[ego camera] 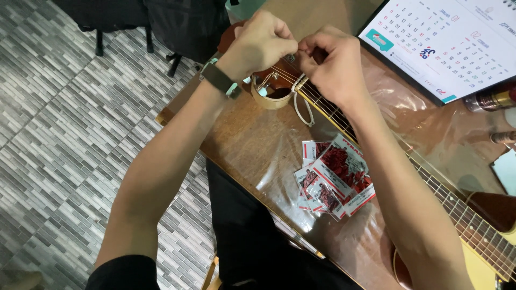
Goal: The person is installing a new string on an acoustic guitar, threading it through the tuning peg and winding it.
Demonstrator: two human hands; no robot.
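Brown wood carries everything here: on the glossy surface (252, 145) I see a guitar (473, 220) lying along it, its headstock (274, 86) near the far edge. My left hand (258, 43) and right hand (336, 64) meet over the headstock, fingers pressed together, pinching a thin string end. Red string packets (336, 180) lie near the front edge, beside the neck. A calendar (446, 43) sits at the far right corner.

We cannot see what the fingers (299, 47) pinch at the guitar headstock (274, 80); both hands cover it. The right forearm (398, 188) hides part of the neck, and the guitar body (484, 263) runs off the lower right edge. The calendar (446, 48) and bottle (492, 100) are cropped too.
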